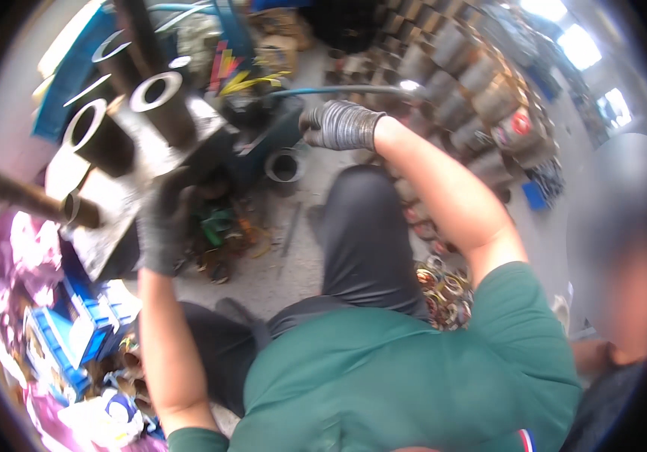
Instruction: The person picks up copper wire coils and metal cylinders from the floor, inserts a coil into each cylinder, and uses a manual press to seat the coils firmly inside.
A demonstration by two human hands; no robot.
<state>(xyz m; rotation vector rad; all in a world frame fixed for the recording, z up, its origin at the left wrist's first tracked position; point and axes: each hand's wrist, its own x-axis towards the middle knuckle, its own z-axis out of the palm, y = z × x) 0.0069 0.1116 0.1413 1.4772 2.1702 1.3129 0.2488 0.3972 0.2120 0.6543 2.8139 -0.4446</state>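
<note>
My left hand (161, 230), in a grey glove, is at the near right edge of a metal worktable (105, 218). Blur and shadow smear its fingers, and I cannot tell what they hold. Two hollow metal cylinders stand on the table beyond it, a nearer cylinder (101, 139) and a farther cylinder (164, 109). My right hand (342, 126), in a grey striped glove, is raised at the centre with its fingers curled closed. Whatever may be inside them is hidden. Just beyond that hand runs a grey-blue hose (338, 90).
Many metal cylinders (451, 90) are stacked at the far right. A ring-topped cylinder (285, 167) stands on the floor between my hands. Metal rings (444, 290) lie beside my right leg. Blue bins (75, 331) sit at the left. Another person (628, 248) is close at my right.
</note>
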